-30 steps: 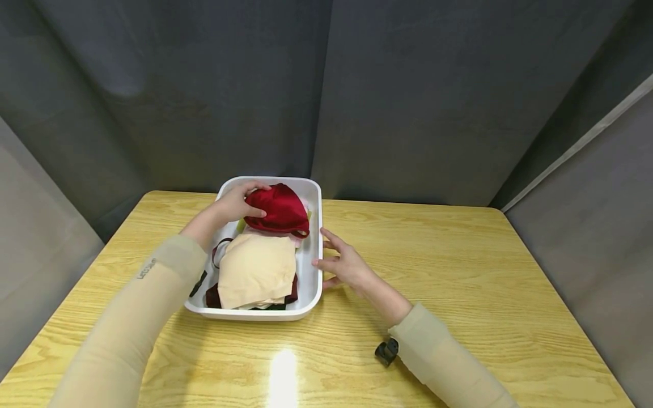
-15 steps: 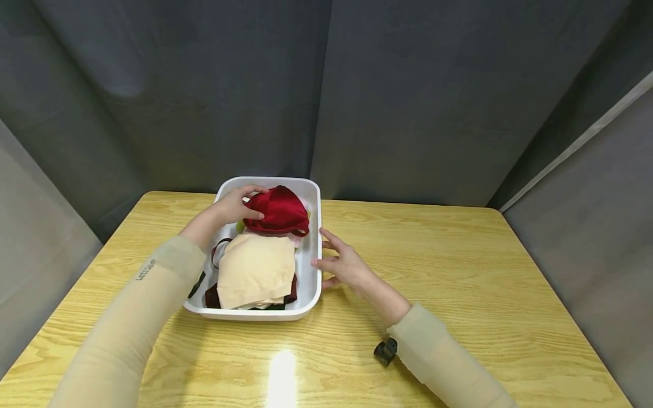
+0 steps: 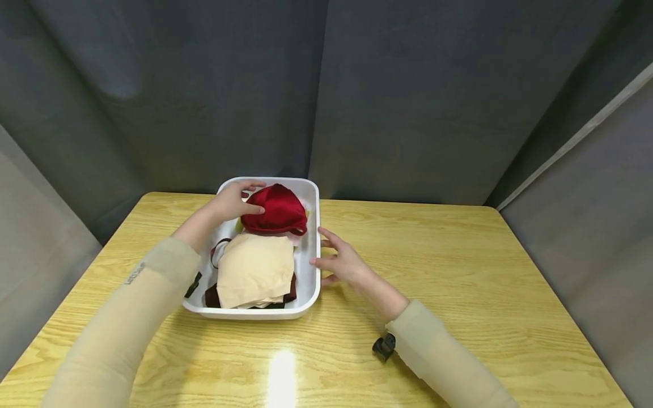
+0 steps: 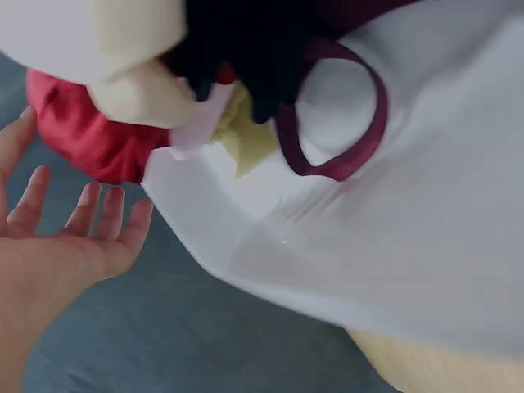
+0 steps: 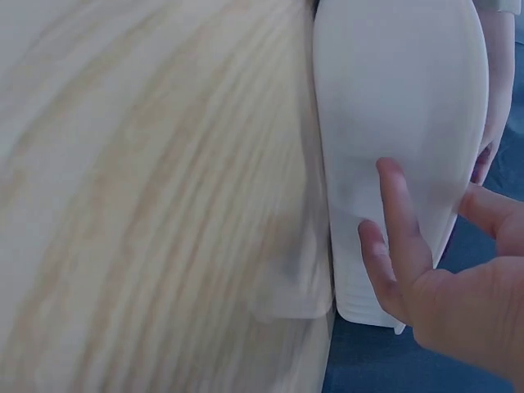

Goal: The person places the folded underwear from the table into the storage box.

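Observation:
In the head view, a white plastic bin (image 3: 308, 277) holds folded cloth items. At its far end lies a shiny red satin garment (image 3: 278, 208), rounded on top. My left hand (image 3: 230, 203) is at the garment's left side, thumb across its edge. The left wrist view shows that hand's fingers (image 4: 86, 211) spread, close beside the red satin. My right hand (image 3: 344, 263) has its fingers spread at the bin's right wall, fingertips right at the rim. In the right wrist view two fingers (image 5: 401, 217) extend along the bin's outer side.
A cream folded cloth (image 3: 257, 269) lies in the bin's near half, over dark red and dark green fabric. A burgundy strap loop (image 4: 360, 155) stands by the left wall. The bin rests on a wooden table (image 3: 439, 272) before grey curtains (image 3: 408, 102).
My left hand has shifted slightly left, its fingers drawing back a little from the red satin garment. The right hand stays at the bin's wall.

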{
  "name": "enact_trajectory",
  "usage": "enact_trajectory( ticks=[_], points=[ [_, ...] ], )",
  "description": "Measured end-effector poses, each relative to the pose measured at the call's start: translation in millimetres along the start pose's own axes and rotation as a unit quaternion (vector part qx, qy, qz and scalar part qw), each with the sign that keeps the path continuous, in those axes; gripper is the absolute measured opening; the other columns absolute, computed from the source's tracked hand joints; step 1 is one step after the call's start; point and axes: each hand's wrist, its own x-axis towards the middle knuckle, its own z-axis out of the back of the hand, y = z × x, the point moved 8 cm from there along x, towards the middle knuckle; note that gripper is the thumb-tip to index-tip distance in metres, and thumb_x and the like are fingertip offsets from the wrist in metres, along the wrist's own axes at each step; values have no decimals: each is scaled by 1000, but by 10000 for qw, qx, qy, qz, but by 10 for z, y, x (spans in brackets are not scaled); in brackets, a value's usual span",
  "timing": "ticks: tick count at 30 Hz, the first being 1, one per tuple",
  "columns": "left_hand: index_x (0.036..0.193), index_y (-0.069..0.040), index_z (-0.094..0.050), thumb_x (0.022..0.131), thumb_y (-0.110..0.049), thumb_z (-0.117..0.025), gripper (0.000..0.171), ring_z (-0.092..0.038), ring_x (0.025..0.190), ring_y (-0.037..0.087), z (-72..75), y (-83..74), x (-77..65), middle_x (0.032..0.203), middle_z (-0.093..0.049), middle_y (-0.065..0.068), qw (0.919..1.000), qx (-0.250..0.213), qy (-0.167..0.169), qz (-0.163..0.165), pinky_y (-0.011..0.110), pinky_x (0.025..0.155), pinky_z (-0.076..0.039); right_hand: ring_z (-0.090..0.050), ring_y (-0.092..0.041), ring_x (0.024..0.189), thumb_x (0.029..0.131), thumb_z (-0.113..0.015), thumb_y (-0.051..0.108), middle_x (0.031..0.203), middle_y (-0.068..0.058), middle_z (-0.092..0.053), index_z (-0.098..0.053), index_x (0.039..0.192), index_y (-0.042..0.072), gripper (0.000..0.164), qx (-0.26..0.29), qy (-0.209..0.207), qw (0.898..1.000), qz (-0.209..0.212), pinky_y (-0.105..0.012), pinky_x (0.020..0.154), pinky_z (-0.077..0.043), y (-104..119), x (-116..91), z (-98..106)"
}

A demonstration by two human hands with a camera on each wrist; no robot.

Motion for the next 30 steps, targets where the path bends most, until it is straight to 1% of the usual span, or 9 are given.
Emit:
enact_trajectory(
  ticks=[4, 8, 11, 14, 18, 22, 25, 28, 30],
  points=[
    [139, -7, -44, 83, -14, -69, 62, -45, 122, 42, 65, -116, -39, 138, -44, 22, 9999, 96, -78, -14, 49, 99, -42, -61, -24, 101, 86, -66, 2, 144, -16, -36, -24, 150, 22, 80, -124, 9, 9999, 19, -42, 65, -57, 27, 8, 1],
    [140, -13, -43, 83, -20, -70, 63, -44, 124, 40, 114, -263, -86, 138, -46, 19, 9997, 119, -193, -79, 49, 98, -43, -61, -28, 103, 86, -67, 4, 141, -19, -38, -24, 150, 18, 78, -279, 74, 9994, 177, -46, 70, -56, 62, -7, 26],
    [141, -15, -42, 84, -25, -70, 64, -45, 124, 36, 148, -375, -142, 138, -47, 16, 9995, 60, -290, -98, 48, 98, -43, -60, -31, 107, 87, -67, 8, 139, -20, -38, -24, 150, 15, 76, -570, 87, 9976, 383, -47, 74, -55, 120, -40, 88],
    [141, -15, -42, 85, -27, -70, 64, -47, 123, 33, 185, -502, -218, 137, -49, 14, 9990, -27, -418, -181, 47, 100, -42, -58, -32, 110, 87, -68, 11, 138, -19, -40, -27, 149, 16, 74, -1023, -27, 9930, 593, -44, 75, -55, 218, -95, 188],
    [141, -16, -43, 85, -28, -69, 62, -48, 123, 30, 241, -649, -339, 136, -50, 11, 9979, -45, -581, -285, 47, 99, -42, -55, -32, 114, 86, -69, 16, 137, -16, -43, -32, 147, 19, 71, -1607, -156, 9830, 875, -38, 75, -56, 397, -207, 339],
    [140, -17, -45, 87, -28, -67, 59, -48, 124, 28, 296, -769, -478, 136, -51, 8, 9960, -59, -749, -482, 49, 99, -41, -52, -33, 118, 87, -69, 23, 136, -14, -45, -35, 145, 18, 68, -2100, -260, 9704, 1164, -35, 78, -55, 582, -356, 501],
    [140, -19, -45, 88, -29, -66, 56, -49, 123, 27, 344, -835, -596, 135, -53, 9, 9927, -7, -994, -680, 49, 100, -40, -51, -34, 121, 88, -67, 25, 136, -14, -47, -38, 143, 16, 63, -2528, -373, 9558, 1454, -39, 83, -53, 718, -507, 619],
    [140, -19, -45, 89, -29, -64, 56, -49, 123, 27, 402, -881, -739, 134, -54, 9, 9878, 186, -1307, -831, 48, 99, -40, -49, -31, 124, 90, -66, 24, 137, -13, -48, -41, 142, 16, 59, -2876, -491, 9402, 1756, -44, 90, -50, 837, -668, 724],
    [141, -18, -45, 90, -28, -64, 55, -50, 122, 27, 443, -904, -842, 134, -55, 9, 9833, 368, -1541, -900, 48, 99, -41, -47, -29, 126, 90, -65, 24, 139, -11, -47, -41, 142, 16, 57, -3005, -571, 9327, 1912, -44, 92, -48, 896, -781, 799]
  ],
)
